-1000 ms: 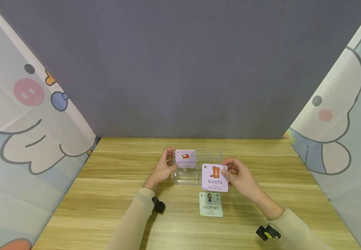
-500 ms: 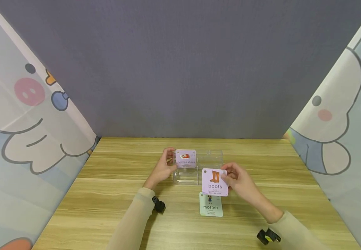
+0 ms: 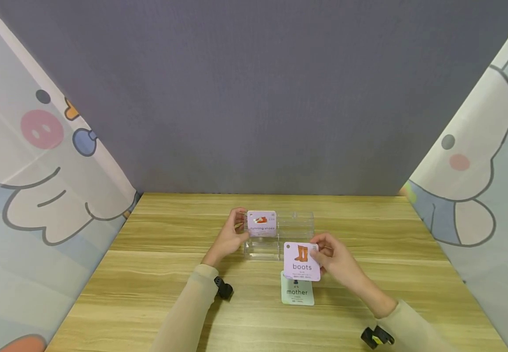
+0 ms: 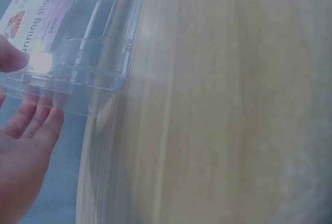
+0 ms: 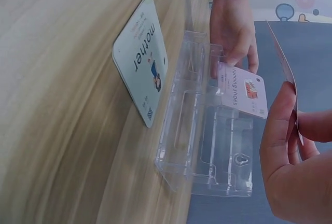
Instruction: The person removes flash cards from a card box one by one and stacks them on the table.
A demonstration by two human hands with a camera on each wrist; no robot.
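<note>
A clear plastic tiered card holder [image 3: 260, 252] stands on the table. On its upper left tier leans a lilac card reading "running shoes" [image 3: 261, 224]. My left hand [image 3: 227, 238] grips the holder's left side, thumb in front at the card's lower corner and fingers behind, as the left wrist view shows. Between thumb and fingers my right hand [image 3: 335, 256] pinches a lilac "boots" card [image 3: 301, 261] by its right edge, held in front of the holder. A pale green "mother" card [image 3: 297, 293] lies flat below, its top covered by the boots card in the head view.
The wood-grain table [image 3: 157, 298] ends at a dark grey wall panel [image 3: 263, 122]. Cartoon-printed curtains [image 3: 12, 161] hang at both sides. Each wrist carries a small black device [image 3: 224, 288].
My right hand has drawn the boots card down toward the near side, so it now overlaps the mother card in the head view. The left hand and holder look unmoved.
</note>
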